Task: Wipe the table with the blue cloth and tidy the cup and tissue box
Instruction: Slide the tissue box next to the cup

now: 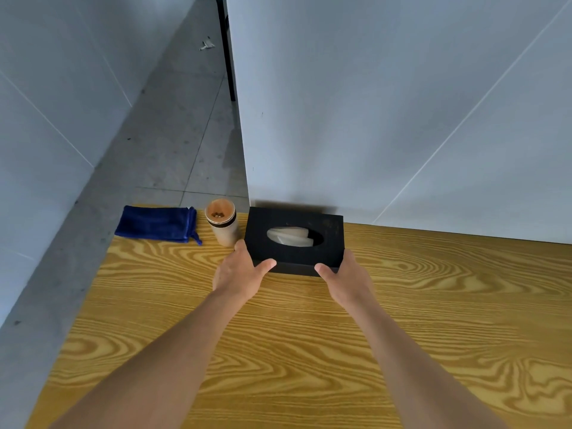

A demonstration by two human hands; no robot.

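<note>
Fingers of the left hand [240, 270] and right hand [346, 278] clasp the near corners of the black tissue box [295, 239] at the table's [309, 351] far edge, against the wall, the cup [223, 221] just left, the folded blue cloth [158, 224] beyond it

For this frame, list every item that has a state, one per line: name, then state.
tissue box: on the table at the wall, tissue showing in the slot, held at both near corners
cup: upright, open, beside the box
blue cloth: folded, lying at the table's far left corner, untouched
left hand: gripping the box
right hand: gripping the box
</note>
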